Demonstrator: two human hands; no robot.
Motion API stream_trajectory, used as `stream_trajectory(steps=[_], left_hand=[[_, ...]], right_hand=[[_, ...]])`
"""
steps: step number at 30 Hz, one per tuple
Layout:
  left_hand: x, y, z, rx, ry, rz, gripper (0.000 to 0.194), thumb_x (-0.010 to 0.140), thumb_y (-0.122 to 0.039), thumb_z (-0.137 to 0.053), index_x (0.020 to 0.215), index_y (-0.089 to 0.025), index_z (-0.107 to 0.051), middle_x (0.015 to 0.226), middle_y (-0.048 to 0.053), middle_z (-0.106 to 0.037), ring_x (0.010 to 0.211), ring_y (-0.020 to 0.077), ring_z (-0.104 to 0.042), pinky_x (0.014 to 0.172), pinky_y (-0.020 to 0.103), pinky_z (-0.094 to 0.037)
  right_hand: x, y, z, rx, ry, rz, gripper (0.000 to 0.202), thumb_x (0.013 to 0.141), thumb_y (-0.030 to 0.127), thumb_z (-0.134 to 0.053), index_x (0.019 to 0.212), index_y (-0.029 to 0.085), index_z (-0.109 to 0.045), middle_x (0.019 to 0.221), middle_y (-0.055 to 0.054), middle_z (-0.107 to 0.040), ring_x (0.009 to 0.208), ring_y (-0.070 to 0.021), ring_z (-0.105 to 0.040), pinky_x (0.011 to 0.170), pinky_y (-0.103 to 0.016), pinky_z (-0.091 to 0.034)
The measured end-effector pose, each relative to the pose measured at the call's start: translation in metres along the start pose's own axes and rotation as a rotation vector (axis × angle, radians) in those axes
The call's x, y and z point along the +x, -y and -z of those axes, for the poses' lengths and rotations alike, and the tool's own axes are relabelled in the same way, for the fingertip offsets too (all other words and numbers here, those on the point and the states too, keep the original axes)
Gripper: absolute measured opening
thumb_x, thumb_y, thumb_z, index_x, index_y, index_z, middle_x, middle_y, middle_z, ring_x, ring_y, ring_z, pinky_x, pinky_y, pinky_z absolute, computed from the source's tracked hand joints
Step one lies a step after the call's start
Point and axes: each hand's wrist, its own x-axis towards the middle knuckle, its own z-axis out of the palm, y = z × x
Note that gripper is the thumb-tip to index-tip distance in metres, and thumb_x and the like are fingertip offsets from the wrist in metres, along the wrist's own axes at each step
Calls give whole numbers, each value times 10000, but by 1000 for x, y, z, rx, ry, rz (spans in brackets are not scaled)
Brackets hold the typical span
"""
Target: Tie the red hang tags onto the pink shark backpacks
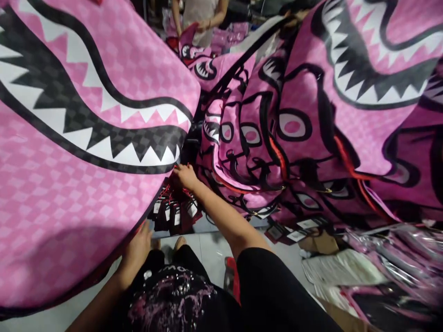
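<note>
A large pink checkered panel with a black shark mouth and white teeth fills the left side. My left hand is closed on its lower right edge. At the bunch of dark red tags with white labels, my right hand is closed at the top, where their strings gather beside the panel's corner; its fingertips are partly hidden. Pink bags with eye prints, black straps and red zippers stand in a row to the right of my right hand.
Across the bags, a person's hands handle a pink piece. Plastic-wrapped pink items lie at the lower right, beside a white stack. Something red is on the tiled floor below.
</note>
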Motion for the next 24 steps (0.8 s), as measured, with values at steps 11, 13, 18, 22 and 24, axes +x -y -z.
stream_trajectory(steps=[11,13,18,22,24], left_hand=[[147,-98,-3,84,-217,-76,283,944,-256,-449,1053,-177,-698,1027,103,-695,966,251,-631,861,349,-482],[160,-108,-14,106,-214,-98,269,938,-249,-457,1060,-193,-691,1060,100,-687,1035,255,-601,914,351,-461],[192,-125,-22,114,-222,-60,649,857,-392,-616,1432,-185,-398,1410,143,-503,1295,305,-420,1036,435,-373],[216,-127,-27,138,-98,8,456,831,-417,-634,1232,-204,-600,1224,129,-636,1235,320,-456,1016,480,-350],[225,-126,-30,143,-113,10,353,832,-406,-622,1121,-207,-659,1171,122,-657,1215,314,-467,1009,474,-348]], right_hand=[[-103,6,-93,448,-271,-348,291,982,223,-391,1121,176,-642,1135,-69,-670,1057,-146,-610,922,-216,-443],[-88,15,-95,456,-229,-388,284,985,285,-412,1071,175,-659,1055,-82,-698,984,-170,-646,852,-240,-467],[-49,28,-88,487,-124,-487,274,957,227,-417,1023,139,-668,961,-134,-724,878,-209,-689,757,-270,-475],[-50,27,-73,496,-107,-531,276,915,192,-414,1024,162,-665,973,-118,-725,901,-213,-683,750,-276,-468],[-62,32,-64,492,-102,-542,265,902,232,-428,1003,171,-664,981,-111,-721,899,-214,-674,737,-280,-462]])
